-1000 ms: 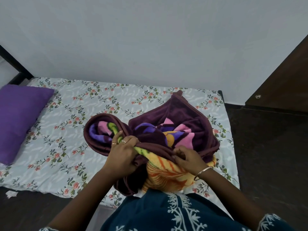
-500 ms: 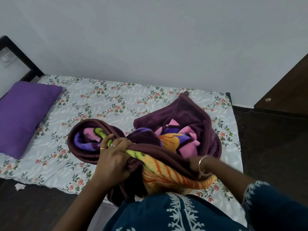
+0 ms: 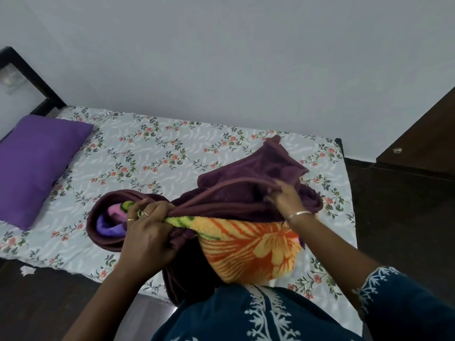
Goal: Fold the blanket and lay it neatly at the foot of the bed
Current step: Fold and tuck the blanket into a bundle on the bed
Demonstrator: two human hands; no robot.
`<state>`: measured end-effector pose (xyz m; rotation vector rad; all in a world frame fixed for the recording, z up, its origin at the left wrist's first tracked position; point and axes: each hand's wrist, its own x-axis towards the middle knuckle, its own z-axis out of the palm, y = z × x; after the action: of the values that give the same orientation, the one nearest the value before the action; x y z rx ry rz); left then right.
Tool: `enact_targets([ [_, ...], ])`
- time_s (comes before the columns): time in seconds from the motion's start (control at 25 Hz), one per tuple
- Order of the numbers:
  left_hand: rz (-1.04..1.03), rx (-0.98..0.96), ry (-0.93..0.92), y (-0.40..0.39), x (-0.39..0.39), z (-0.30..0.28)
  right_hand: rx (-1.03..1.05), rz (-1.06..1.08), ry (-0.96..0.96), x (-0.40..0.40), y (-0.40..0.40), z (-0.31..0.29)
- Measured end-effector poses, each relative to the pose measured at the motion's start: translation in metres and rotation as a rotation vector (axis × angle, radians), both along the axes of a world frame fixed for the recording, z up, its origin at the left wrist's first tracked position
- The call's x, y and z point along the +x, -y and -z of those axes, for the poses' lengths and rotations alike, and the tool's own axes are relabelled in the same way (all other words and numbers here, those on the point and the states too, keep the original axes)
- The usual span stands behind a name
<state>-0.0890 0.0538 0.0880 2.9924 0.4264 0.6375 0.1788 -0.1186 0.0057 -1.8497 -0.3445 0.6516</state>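
A bunched maroon fleece blanket [image 3: 236,200] with a bright floral face is being held over the near edge of the floral-sheeted bed [image 3: 152,153]. Its gathered edge is being gripped by the left hand [image 3: 145,232], while a maroon fold is being pinched by the right hand [image 3: 283,198].

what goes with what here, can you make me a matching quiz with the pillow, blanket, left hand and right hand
Column one:
1. pillow
2. blanket
3. left hand
4. right hand

Column two:
a. bunched up, not yet folded
b. grips the blanket's gathered edge near its yellow-green part
c. purple, at the bed's far left end
d. grips a maroon fold further right

Pairs: 1-c, 2-a, 3-b, 4-d
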Motion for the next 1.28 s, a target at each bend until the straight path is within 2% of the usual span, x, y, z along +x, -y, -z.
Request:
enact_targets([
  [0.16,0.003,-0.016,-0.028,0.005,-0.005,0.006,-0.139,-0.269,0.122,-0.024,0.011,0.010],
  [0.32,-0.046,-0.019,-0.049,0.001,-0.007,0.002,-0.048,-0.453,-0.064,-0.045,0.009,0.004],
  [0.4,-0.068,-0.018,-0.051,-0.001,-0.008,0.001,-0.036,-0.511,-0.089,-0.051,0.012,0.002],
  [0.52,-0.068,-0.019,-0.016,-0.001,-0.012,0.003,-0.178,-0.661,0.130,-0.055,0.019,0.004],
  [0.6,-0.073,-0.030,-0.008,-0.001,-0.013,0.003,-0.216,-0.619,0.283,-0.055,0.023,0.009],
  [0.72,-0.081,-0.010,-0.007,-0.001,-0.010,0.001,-0.253,-0.522,0.359,-0.044,0.035,0.023],
  [0.88,-0.090,0.034,0.010,-0.006,0.001,-0.011,-0.543,-0.598,0.396,-0.022,0.072,0.055],
  [1.04,-0.063,0.045,0.008,-0.005,0.012,-0.017,-0.682,-0.586,0.257,-0.012,0.102,0.070],
  [1.2,-0.108,0.048,-0.027,-0.014,0.009,-0.011,-0.608,-0.842,-0.170,-0.022,0.098,0.048],
  [1.24,-0.144,0.043,-0.037,-0.022,0.008,-0.011,-0.616,-0.929,-0.208,-0.024,0.093,0.037],
  [1.28,-0.182,0.044,-0.043,-0.031,0.008,-0.011,-0.659,-1.025,-0.135,-0.018,0.086,0.026],
])
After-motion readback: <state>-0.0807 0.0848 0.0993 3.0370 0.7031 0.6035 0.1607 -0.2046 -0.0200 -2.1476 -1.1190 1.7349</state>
